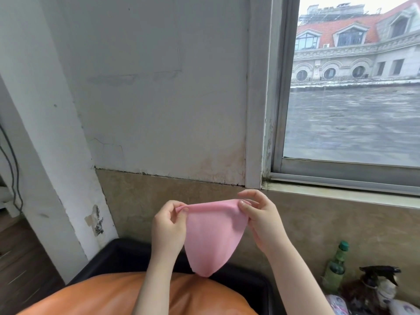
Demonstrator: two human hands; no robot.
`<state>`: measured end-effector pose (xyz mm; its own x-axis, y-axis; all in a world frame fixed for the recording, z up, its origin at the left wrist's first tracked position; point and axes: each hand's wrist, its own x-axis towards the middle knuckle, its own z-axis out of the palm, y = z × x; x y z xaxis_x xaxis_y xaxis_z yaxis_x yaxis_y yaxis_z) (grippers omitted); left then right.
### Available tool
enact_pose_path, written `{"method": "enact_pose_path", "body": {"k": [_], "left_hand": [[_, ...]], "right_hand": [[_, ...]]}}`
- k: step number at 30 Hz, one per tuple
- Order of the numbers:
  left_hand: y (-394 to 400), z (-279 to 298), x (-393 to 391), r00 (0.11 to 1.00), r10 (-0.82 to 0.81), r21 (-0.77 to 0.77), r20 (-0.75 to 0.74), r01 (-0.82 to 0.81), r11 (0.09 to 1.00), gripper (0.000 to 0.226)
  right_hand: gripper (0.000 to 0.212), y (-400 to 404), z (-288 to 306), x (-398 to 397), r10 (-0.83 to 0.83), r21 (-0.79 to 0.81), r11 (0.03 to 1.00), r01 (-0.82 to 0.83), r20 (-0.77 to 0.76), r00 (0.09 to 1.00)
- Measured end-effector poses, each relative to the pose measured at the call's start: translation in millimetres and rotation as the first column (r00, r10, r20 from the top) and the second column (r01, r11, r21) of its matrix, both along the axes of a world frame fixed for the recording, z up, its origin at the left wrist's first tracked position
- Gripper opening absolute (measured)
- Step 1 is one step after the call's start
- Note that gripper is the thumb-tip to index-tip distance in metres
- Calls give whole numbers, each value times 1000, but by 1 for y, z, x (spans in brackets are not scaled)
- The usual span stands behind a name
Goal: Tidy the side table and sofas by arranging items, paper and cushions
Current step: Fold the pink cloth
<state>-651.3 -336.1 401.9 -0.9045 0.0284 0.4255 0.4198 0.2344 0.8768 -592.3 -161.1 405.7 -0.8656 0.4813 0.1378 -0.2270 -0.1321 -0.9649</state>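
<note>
Right now the pink cloth (214, 233) is the whole business: it hangs in the air in front of the person, held up by its top edge, with its lower end tapering to a rounded point just above the orange cushion (127, 296). The left hand (169, 226) pinches the cloth's left top corner between thumb and curled fingers; the right hand (259, 220) pinches the right top corner the same way, the other fingers loosely bent and holding nothing else. The top edge is drawn fairly taut between them.

I'd judge this to be the arranging step, with the cloth being folded or straightened before it is put away (it could equally be about to wipe something; I can't say). The next move seems to call for bringing the two corners together, or lowering the cloth onto a flat spot, without letting that drooping point bunch up.

Below the cloth, the cushion sits on a black sofa (127, 251). To the right of the cloth and lower down stand a green bottle (336, 267) and a dark spray bottle (377, 283), close together. Their labels are too small and blurred to read, and the cloth carries no writing I can see. Above and right of the cloth is a window (350, 87).
</note>
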Motion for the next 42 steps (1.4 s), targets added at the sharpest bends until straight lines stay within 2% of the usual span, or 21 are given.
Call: {"method": "enact_pose_path", "body": {"k": [3, 7, 10, 14, 17, 18, 20, 24, 28, 33, 37, 42], "left_hand": [[0, 0, -1, 1000, -6, 49, 18, 5, 999, 23], [-2, 2, 0, 1000, 23, 107, 8, -24, 994, 23], [-2, 1, 0, 1000, 7, 94, -6, -6, 996, 25], [0, 0, -1, 995, 19, 195, 99, -38, 980, 26], [-1, 0, -1, 981, 21, 291, 193, -78, 954, 21], [-2, 1, -2, 976, 19, 309, 218, -87, 947, 17], [-8, 3, -3, 970, -5, 286, 245, -68, 956, 11], [-15, 7, -1, 963, -116, 134, 242, 85, 987, 32], [-16, 7, 2, 990, -47, -4, 135, 48, 999, 31], [-15, 5, 3, 996, 85, -82, -8, -85, 993, 35], [-10, 3, -6, 993, 55, -52, 104, -50, 997, 22], [-1, 9, -4, 989, -2, 113, 149, -15, 993, 15]], "right_hand": [[22, 0, -3, -2, -41, 31, 999, 41, 21, 999], [17, -4, -7, -7, -145, 250, 961, 118, 94, 985], [28, -7, -6, -10, -175, 372, 920, 121, 116, 978], [37, -9, -1, -6, -65, 297, 954, 36, 91, 994], [23, -10, 3, -2, 78, 298, 949, -102, 92, 993], [26, -10, 2, -1, 107, 333, 933, -138, 110, 988], [38, -9, 0, -1, 91, 421, 895, -145, 145, 985], [39, -7, -3, -4, -85, 548, 836, 30, 75, 994], [37, -9, -2, -5, -149, 521, 843, 137, -21, 989], [34, -12, 0, -6, -103, 372, 923, 99, -10, 995], [28, -12, 2, -9, -151, 243, 959, 147, -2, 989], [29, -13, 11, -10, -143, 118, 981, 151, -78, 987]]}}
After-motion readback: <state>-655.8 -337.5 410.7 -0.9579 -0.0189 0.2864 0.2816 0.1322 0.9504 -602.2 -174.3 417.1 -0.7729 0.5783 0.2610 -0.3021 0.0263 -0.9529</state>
